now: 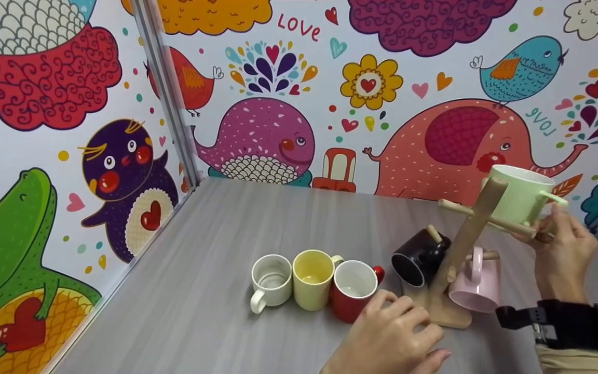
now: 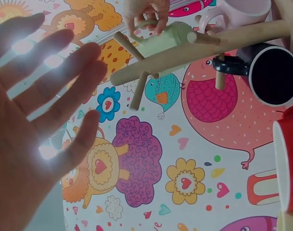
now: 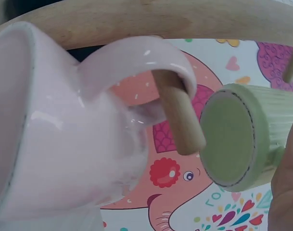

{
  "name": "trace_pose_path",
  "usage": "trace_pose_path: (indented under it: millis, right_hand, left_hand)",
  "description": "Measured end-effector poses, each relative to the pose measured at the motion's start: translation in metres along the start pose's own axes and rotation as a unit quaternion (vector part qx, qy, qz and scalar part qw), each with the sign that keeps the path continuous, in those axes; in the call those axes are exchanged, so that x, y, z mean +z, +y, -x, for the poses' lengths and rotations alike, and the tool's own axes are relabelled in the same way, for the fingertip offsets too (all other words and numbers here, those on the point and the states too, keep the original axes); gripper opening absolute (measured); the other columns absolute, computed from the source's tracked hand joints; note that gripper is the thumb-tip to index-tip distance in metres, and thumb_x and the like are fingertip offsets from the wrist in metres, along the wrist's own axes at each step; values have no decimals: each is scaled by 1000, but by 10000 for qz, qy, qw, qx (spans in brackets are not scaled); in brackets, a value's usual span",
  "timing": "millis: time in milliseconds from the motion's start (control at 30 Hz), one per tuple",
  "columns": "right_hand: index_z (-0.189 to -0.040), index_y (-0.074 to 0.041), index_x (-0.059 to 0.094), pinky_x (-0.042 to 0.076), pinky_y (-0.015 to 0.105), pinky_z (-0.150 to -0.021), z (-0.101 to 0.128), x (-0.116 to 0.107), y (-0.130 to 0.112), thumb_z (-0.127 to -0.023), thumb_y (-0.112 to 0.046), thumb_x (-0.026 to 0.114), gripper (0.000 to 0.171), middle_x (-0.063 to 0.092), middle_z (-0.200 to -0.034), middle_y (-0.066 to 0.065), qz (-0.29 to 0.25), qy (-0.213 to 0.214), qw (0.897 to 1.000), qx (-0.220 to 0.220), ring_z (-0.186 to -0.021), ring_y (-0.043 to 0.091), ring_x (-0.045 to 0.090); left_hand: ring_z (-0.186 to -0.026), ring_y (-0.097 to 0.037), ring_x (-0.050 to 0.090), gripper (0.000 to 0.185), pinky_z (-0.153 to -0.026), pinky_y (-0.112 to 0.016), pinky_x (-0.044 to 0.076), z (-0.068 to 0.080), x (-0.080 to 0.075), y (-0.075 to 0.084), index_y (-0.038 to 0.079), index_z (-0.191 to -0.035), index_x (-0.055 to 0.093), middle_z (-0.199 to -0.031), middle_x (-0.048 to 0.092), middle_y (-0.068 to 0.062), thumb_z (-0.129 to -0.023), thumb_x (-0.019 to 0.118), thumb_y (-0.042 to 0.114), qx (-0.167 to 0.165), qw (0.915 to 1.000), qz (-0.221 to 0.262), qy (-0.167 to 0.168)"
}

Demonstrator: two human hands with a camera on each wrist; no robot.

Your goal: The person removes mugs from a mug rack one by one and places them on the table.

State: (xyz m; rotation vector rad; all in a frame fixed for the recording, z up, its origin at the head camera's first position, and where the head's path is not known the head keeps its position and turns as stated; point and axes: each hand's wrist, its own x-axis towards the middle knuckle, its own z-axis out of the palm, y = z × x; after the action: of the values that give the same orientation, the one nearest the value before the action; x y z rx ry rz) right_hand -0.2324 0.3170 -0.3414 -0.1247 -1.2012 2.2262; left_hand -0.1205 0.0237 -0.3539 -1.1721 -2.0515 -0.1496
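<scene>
The left hand (image 1: 392, 337) sits at the lower centre of the head view, palm down, fingers spread and straight — gripping nothing. The right hand (image 1: 561, 254) is raised at the right edge, fingers curled in a pinching grip — a black band on its wrist.

Green mug (image 1: 522, 200): pale green, ribbed wall, white inside. Tilted, mouth up and left, handle on upper right peg of rack, right hand (image 1: 561, 259) pinching at handle. Base faces right wrist camera, flat disc.

Mug rack (image 1: 462, 244): light wood, leaning trunk, pegs both sides, base on grey surface (image 1: 226, 343). Black mug (image 1: 419, 257) hung on left peg, mouth down and left. Pink mug (image 1: 478, 283) hung low right, mouth down.
</scene>
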Motion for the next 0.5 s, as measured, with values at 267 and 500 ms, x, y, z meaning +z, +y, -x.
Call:
trace_pose_path:
  millis: [267,500]
  right_hand:
    - [-62,11,42,49,33,-49,9,-10,-8,-80,-34,66,54,44,-57,16,109,627,9956,-689,-46,26,58]
    - [-60,6,34,47,34,-39,21,-23,-15,-88,-20,60,47,43,-50,16,-1449,292,9843,-965,-39,26,51]
  left_hand:
    - [-80,-4,51,25,-74,-23,38,2,-5,-1,29,-82,67,-83,60,13,-88,49,45,-173,9998,47,-11]
    - [-81,-5,51,26,-74,-23,39,2,-7,-2,27,-86,68,-86,61,11,-88,49,44,-275,9993,187,-141]
